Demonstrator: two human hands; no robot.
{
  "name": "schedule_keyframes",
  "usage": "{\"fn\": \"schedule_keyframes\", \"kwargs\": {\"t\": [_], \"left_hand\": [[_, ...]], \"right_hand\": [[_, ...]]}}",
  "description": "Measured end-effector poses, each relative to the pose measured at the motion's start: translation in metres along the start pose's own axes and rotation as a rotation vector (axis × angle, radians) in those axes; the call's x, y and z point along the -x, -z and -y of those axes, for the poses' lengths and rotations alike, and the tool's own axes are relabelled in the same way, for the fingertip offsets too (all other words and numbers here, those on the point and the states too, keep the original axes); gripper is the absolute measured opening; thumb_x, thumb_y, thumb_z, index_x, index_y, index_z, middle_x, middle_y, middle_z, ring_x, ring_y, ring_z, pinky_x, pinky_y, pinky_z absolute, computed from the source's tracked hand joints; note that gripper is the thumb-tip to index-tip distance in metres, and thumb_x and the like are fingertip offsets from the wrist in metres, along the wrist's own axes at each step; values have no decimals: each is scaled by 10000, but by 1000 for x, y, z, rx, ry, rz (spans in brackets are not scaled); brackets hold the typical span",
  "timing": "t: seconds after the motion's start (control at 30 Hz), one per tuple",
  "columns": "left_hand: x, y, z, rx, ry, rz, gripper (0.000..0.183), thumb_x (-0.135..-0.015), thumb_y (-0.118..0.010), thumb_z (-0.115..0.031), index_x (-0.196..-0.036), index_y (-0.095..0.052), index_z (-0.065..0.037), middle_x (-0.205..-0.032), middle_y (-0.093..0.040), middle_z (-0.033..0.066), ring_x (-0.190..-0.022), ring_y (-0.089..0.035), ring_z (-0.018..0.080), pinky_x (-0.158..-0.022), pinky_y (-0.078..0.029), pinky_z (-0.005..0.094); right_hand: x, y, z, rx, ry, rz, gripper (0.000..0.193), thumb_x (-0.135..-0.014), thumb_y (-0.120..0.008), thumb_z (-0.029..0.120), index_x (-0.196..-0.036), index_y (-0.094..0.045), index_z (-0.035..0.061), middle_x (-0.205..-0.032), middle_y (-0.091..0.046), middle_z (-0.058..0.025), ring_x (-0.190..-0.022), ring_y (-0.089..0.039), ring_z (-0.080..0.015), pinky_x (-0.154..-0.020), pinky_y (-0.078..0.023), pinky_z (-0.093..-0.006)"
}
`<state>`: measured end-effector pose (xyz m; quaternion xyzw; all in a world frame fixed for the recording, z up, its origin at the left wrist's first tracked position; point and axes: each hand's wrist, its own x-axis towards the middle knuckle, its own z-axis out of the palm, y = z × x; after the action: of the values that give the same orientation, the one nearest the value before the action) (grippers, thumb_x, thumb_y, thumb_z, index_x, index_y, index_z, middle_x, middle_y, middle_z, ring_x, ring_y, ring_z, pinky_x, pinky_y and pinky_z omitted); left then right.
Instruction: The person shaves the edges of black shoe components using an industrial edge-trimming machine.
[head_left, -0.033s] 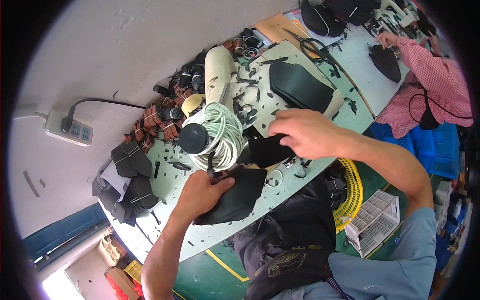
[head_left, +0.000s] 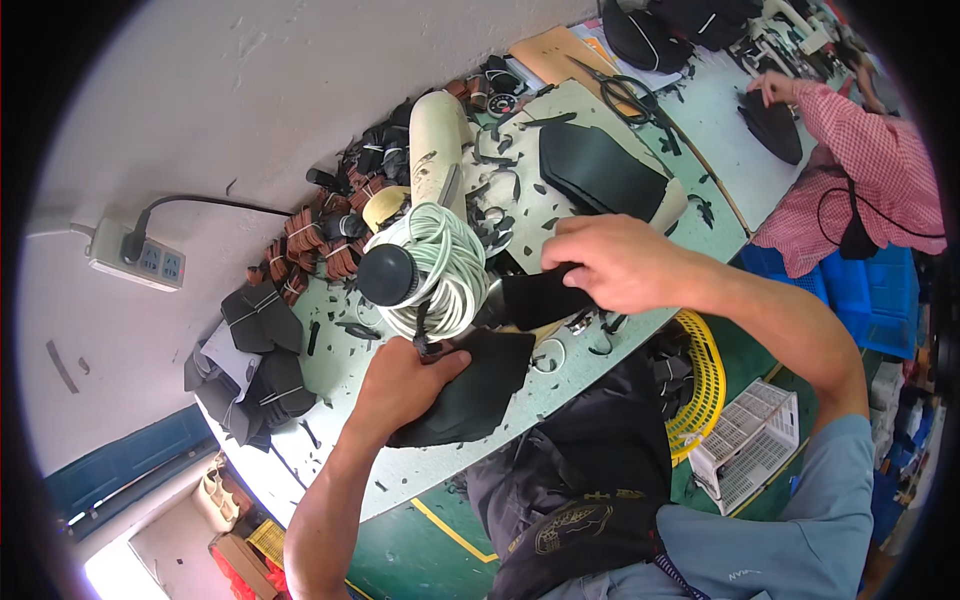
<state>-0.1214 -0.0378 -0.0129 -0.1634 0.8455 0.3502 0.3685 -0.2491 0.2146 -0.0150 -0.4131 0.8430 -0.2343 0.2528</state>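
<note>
The right hand (head_left: 620,268) pinches a black piece (head_left: 540,300) beside the machine (head_left: 433,150); the left hand (head_left: 408,385) lies over a black stack (head_left: 470,400), its grip hidden. One piece seems underway; whether the pile (head_left: 600,170) across the desk (head_left: 335,375) is finished, I can't tell.

Worn on the head, the wide fisheye looks steeply down on the desk (head_left: 337,378), with left grip (head_left: 412,388) and right grip (head_left: 622,265) near, around mid-view; the wall (head_left: 250,100) spans roughly nine to twelve o'clock, the person's lap (head_left: 585,440) lies toward five.
</note>
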Motion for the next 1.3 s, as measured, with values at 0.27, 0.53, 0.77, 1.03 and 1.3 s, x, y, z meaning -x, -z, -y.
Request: {"fn": "schedule_keyframes", "kwargs": {"t": [0.27,0.53,0.77,1.03,1.3], "left_hand": [[-27,-4,2,-47,-373,-140,409,-830,-670,-248,-1196,-603,-79,-1144,-645,166,-1054,-617,316,-922,-458,372],[2,3,-6,-145,33,-75,355,-877,-612,-419,-1099,-685,-152,-1049,-698,61,-1016,-638,165,-889,-459,282],[-28,-8,9,-34,-300,-167,397,-843,-652,-300,-1191,-610,-113,-1124,-643,177,-1050,-603,365,-886,-482,420],[3,5,-12,-31,25,-23,402,-844,-663,-268,-1205,-597,-104,-1068,-661,175,-990,-628,347,-851,-483,415],[-27,-1,8,90,-350,-67,345,-866,-641,-240,-1175,-633,-87,-1073,-673,135,-994,-637,257,-881,-477,349]], "right_hand": [[-9,3,8,-65,325,104,226,-726,-619,29,-948,-659,39,-1103,-575,-151,-1090,-530,-324,-954,-422,-410],[-6,5,17,63,42,76,179,-731,-629,-19,-897,-629,47,-913,-562,-90,-1030,-546,-286,-863,-407,-440],[-16,18,10,-90,229,263,343,-683,-526,-17,-979,-672,75,-1081,-569,-167,-1106,-517,-341,-912,-439,-412],[-11,10,20,123,0,241,238,-735,-606,-26,-959,-651,37,-996,-563,-117,-1016,-536,-302,-904,-397,-442],[-20,-2,6,15,285,89,342,-695,-543,-3,-999,-678,71,-1089,-614,-174,-1052,-570,-342,-913,-443,-432]]}}
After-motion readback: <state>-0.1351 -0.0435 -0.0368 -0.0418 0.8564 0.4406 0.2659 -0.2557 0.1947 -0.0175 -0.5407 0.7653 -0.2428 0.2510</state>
